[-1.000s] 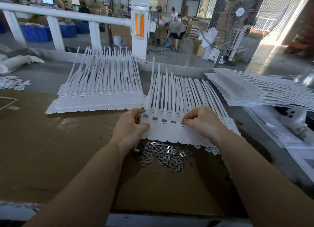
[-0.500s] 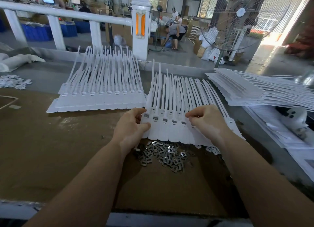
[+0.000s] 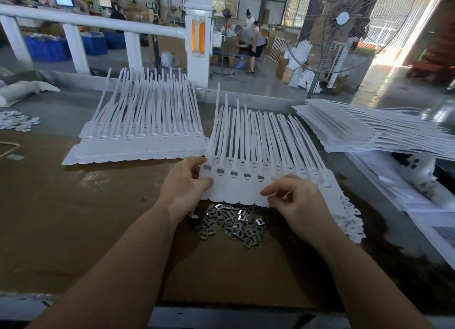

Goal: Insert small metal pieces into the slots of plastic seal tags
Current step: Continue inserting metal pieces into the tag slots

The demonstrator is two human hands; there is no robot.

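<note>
A joined sheet of white plastic seal tags (image 3: 246, 153) lies in front of me, straps pointing away. Several slots at its left end hold small metal pieces (image 3: 247, 175); the slots further right look bare. My left hand (image 3: 183, 184) grips the sheet's left edge, thumb on top. My right hand (image 3: 294, 202) hovers over the sheet's near right part, fingers loosely curled, with nothing visible between thumb and forefinger. A loose pile of metal pieces (image 3: 229, 222) sits on the brown board just below the sheet, between my wrists.
Another tag sheet (image 3: 138, 141) lies to the left, and a tall stack of sheets (image 3: 369, 131) to the right. Papers and a white object (image 3: 418, 171) lie at the right edge. A white railing post (image 3: 200, 45) and a fan (image 3: 344, 33) stand beyond the table.
My right hand has drawn back from the slot row toward the sheet's near edge, uncovering one more metal piece seated in a slot. My left hand has kept its grip.
</note>
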